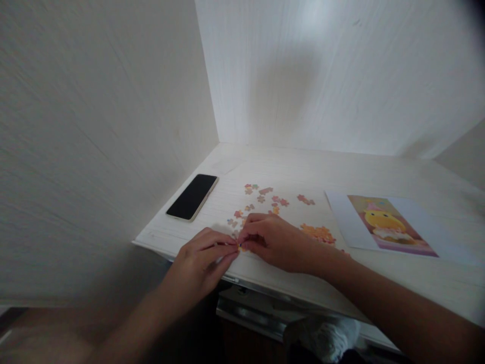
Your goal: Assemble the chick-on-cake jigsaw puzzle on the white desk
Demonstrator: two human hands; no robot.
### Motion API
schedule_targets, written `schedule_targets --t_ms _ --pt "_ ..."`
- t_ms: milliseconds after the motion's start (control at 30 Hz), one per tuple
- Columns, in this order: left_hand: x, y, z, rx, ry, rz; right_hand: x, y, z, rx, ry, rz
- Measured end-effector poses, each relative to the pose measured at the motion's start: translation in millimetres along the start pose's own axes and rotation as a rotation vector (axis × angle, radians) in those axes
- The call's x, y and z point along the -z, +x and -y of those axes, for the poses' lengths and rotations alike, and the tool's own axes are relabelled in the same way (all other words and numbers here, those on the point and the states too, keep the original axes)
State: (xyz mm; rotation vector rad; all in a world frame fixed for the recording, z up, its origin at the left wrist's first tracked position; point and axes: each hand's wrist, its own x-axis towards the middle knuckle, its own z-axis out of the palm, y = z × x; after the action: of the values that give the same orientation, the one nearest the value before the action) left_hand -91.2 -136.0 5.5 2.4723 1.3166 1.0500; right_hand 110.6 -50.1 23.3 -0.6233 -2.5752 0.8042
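Observation:
Near the front edge of the white desk, my left hand (206, 257) and my right hand (271, 240) meet fingertip to fingertip. Both pinch small jigsaw puzzle pieces (240, 246), yellow with a dark spot; the fingers cover most of them. Loose puzzle pieces (261, 198) in pink, orange and beige are scattered just beyond the hands. An orange heap of puzzle pieces (318, 233) lies beyond my right wrist, partly hidden by the forearm.
A phone (193, 197) with a dark screen lies to the left by the side panel. On the right, a printed sheet (337, 212) shows a yellow figure in a party hat. White panels (303, 76) enclose the desk (265, 164). Below its front edge is an open drawer (250, 313).

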Motion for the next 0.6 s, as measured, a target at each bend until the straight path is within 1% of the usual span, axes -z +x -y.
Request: schedule_targets --t_ms 167,367,600 --pt "0.4 2 -1 0.011 -0.019 0.017 3 -7 -4 0.037 0.016 -0.005" --pt "0.9 0 -5 0.022 -0.037 0.027 2 -15 -6 0.085 -0.092 -0.019" --pt "-0.4 -6 -5 0.033 0.008 0.091 4 -19 -2 0.153 -0.212 -0.007"
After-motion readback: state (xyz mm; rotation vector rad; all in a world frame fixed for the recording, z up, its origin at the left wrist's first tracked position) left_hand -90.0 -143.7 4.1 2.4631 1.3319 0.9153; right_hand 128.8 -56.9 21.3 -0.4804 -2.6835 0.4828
